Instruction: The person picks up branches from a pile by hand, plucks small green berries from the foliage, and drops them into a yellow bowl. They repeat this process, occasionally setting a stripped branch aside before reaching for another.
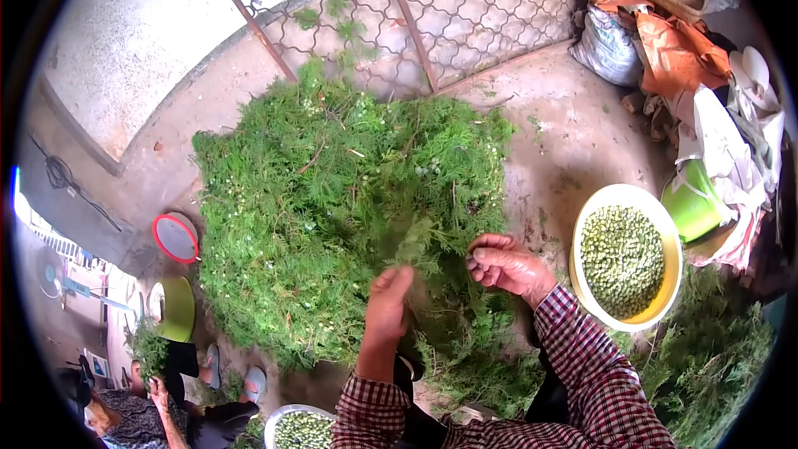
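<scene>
My left hand (388, 301) is closed, thumb up, on the lower end of a green conifer sprig (417, 241), whose tips are smeared by motion. To its right, my right hand (509, 268) is pinched; whatever lies between its fingertips is too small to name. Both hands are apart, over the near right part of a large heap of cut conifer branches (283, 199). Close to my right forearm stands a yellow tub (578, 254) holding many small round green cones or berries (623, 259).
Another person (133, 424) sits at lower left with a green sprig (148, 349). A bowl of green berries (301, 431), an olive bucket (176, 309) and a red-rimmed sieve (176, 238) stand nearby. More branches (706, 357) lie right, sacks (611, 46) upper right, a metal lattice gate (399, 17) behind.
</scene>
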Demonstrator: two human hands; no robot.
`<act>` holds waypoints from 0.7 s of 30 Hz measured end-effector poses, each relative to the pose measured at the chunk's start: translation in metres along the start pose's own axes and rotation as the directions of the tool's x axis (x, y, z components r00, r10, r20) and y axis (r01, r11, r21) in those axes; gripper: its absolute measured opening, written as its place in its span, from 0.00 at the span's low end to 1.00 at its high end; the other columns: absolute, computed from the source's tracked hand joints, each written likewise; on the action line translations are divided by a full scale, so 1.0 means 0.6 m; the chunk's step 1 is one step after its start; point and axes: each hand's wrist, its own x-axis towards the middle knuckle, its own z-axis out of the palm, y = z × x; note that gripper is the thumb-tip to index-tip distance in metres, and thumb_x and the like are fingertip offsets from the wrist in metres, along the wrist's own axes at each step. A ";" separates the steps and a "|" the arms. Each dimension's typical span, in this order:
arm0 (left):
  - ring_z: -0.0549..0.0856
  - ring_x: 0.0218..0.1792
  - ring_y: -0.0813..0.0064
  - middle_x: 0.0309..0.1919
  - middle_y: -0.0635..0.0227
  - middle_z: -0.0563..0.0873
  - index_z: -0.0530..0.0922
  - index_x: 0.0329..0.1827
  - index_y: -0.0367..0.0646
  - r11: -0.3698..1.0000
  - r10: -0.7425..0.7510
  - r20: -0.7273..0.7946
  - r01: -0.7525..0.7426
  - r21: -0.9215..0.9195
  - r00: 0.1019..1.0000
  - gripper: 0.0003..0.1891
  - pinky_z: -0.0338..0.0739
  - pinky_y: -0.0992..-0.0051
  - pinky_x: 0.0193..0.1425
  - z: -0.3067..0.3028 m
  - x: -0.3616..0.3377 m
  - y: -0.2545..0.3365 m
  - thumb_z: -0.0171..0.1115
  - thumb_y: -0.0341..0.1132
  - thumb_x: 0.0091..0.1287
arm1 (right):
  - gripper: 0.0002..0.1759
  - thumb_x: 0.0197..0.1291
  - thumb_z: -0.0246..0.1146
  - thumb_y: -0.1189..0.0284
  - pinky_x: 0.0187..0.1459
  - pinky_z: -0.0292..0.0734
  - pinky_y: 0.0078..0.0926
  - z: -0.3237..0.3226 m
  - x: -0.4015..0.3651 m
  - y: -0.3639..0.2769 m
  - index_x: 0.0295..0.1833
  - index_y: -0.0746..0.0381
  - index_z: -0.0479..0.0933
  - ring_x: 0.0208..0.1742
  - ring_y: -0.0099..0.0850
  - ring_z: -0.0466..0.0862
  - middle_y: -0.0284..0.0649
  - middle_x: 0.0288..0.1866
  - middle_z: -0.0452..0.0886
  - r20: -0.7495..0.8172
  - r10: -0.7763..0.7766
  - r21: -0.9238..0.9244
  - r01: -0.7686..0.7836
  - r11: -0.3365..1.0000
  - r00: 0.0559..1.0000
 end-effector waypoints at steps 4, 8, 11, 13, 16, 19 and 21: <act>0.79 0.27 0.83 0.29 0.73 0.82 0.79 0.36 0.42 0.996 -0.021 0.051 0.016 0.093 0.998 0.05 0.73 0.82 0.33 -0.004 -0.001 -0.008 0.59 0.33 0.62 | 0.10 0.53 0.63 0.77 0.23 0.68 0.14 0.018 -0.001 -0.001 0.42 0.62 0.75 0.26 0.23 0.76 0.37 0.29 0.79 0.037 -0.007 -0.045 0.009 0.999 0.999; 0.78 0.27 0.82 0.26 0.72 0.81 0.79 0.31 0.41 0.969 -0.066 0.035 0.056 0.241 0.997 0.03 0.74 0.79 0.34 0.003 0.002 -0.018 0.58 0.30 0.62 | 0.12 0.52 0.65 0.75 0.23 0.68 0.13 0.031 -0.002 -0.003 0.44 0.62 0.75 0.28 0.19 0.75 0.33 0.30 0.79 -0.007 -0.059 -0.201 0.056 0.978 0.998; 0.77 0.26 0.84 0.26 0.72 0.81 0.79 0.32 0.39 0.951 -0.061 0.111 0.024 0.309 0.992 0.05 0.73 0.82 0.33 0.006 0.002 -0.033 0.57 0.31 0.63 | 0.15 0.50 0.66 0.76 0.29 0.71 0.13 0.051 -0.008 0.008 0.46 0.62 0.75 0.31 0.17 0.75 0.32 0.33 0.79 -0.058 -0.154 -0.432 0.114 0.894 0.986; 0.78 0.27 0.85 0.27 0.72 0.82 0.79 0.32 0.38 0.913 -0.057 0.148 -0.009 0.408 0.987 0.06 0.73 0.83 0.33 0.005 0.002 -0.041 0.57 0.31 0.63 | 0.17 0.49 0.65 0.77 0.35 0.73 0.14 0.063 -0.005 0.014 0.47 0.61 0.75 0.34 0.16 0.76 0.33 0.36 0.79 -0.037 -0.246 -0.523 0.191 0.831 0.968; 0.78 0.28 0.85 0.27 0.73 0.82 0.78 0.35 0.36 0.859 -0.072 0.193 -0.038 0.511 0.978 0.06 0.73 0.84 0.34 0.010 -0.001 -0.039 0.56 0.31 0.63 | 0.18 0.47 0.67 0.77 0.41 0.73 0.14 0.058 -0.004 0.019 0.46 0.65 0.75 0.37 0.17 0.77 0.34 0.37 0.79 -0.005 -0.288 -0.624 0.222 0.749 0.958; 0.79 0.30 0.85 0.30 0.72 0.82 0.77 0.39 0.36 0.788 -0.064 0.213 -0.082 0.610 0.975 0.06 0.74 0.83 0.36 0.008 -0.001 -0.040 0.56 0.28 0.62 | 0.15 0.47 0.67 0.74 0.35 0.73 0.15 0.037 0.012 0.043 0.42 0.65 0.76 0.32 0.17 0.76 0.35 0.33 0.80 0.074 -0.402 -0.772 0.307 0.556 0.913; 0.78 0.31 0.83 0.31 0.71 0.81 0.77 0.40 0.36 0.722 0.044 0.218 -0.182 0.668 0.975 0.07 0.73 0.82 0.37 0.000 0.003 -0.052 0.57 0.27 0.61 | 0.13 0.48 0.66 0.72 0.32 0.73 0.16 0.039 0.001 0.042 0.40 0.64 0.76 0.30 0.17 0.76 0.35 0.31 0.80 0.006 -0.283 -0.780 0.182 0.599 0.959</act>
